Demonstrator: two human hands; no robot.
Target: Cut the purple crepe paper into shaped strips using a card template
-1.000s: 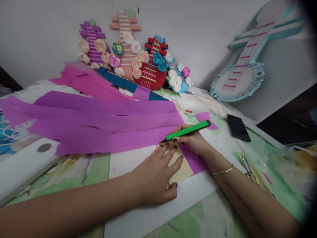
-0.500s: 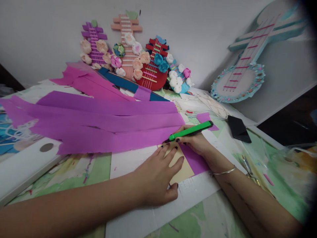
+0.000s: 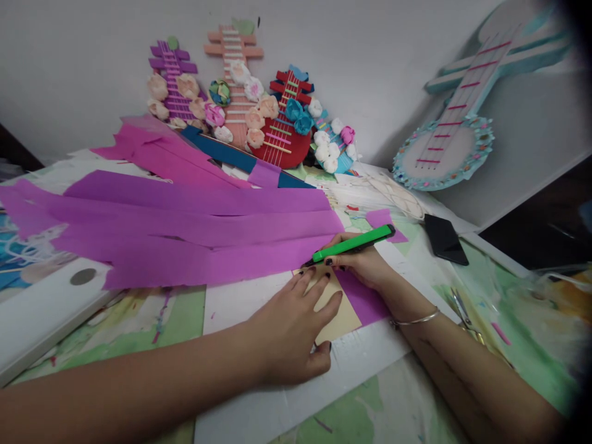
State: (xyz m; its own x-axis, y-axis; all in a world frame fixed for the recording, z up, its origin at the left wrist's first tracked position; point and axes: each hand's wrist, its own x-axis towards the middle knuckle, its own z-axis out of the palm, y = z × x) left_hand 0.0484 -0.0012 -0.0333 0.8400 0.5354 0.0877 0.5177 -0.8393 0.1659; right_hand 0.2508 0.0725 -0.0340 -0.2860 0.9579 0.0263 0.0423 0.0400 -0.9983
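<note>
My right hand (image 3: pixel 358 264) grips a green utility knife (image 3: pixel 354 243), its tip low at the upper left corner of a cream card (image 3: pixel 340 317). Spread fingers of my left hand (image 3: pixel 300 327) press that card flat. Under the card lies a purple sheet (image 3: pixel 363 299), showing along its right side. Both rest on a white board (image 3: pixel 240 404). A large creased purple sheet (image 3: pixel 208 234) stretches away to the left, its lower edge meeting the board near the knife tip. Whether the blade is cutting, I cannot tell.
Several decorated paper lutes lean on the wall, including a red one (image 3: pixel 289 139). A pale blue lute (image 3: pixel 456 142) stands at the right. Near my right arm are a black phone (image 3: pixel 445 239) and scissors (image 3: pixel 462 311). A white box (image 3: pixel 50 314) lies left, pink paper (image 3: pixel 157 151) behind.
The whole view has shifted very slightly. Both hands, the knife and the card hold practically the same positions relative to each other.
</note>
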